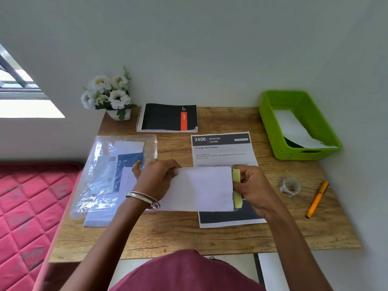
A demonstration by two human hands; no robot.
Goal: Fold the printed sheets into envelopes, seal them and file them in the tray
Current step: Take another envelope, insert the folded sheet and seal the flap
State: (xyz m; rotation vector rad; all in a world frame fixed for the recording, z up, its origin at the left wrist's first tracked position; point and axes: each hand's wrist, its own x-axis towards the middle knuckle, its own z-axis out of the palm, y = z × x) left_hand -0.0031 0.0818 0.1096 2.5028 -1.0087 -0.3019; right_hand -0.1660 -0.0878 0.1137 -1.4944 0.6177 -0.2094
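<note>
A white envelope (201, 189) lies lengthwise over the middle of the wooden desk (178, 234). My left hand (156, 179) grips its left end. My right hand (251, 185) pinches the yellow-green strip (236, 187) at the envelope's right end. Under the envelope lies a printed sheet (222, 150) headed "3406 Bedroom", its dark lower part showing below my right hand. The green tray (273, 127) stands at the back right with one white envelope (294, 130) inside.
A clear plastic pack of envelopes (109, 175) lies at the left. A black spiral notebook (168, 117) and a flower pot (113, 97) stand by the wall. A tape roll (289, 186) and an orange pen (317, 199) lie at the right. A red mattress (27, 206) borders the desk's left.
</note>
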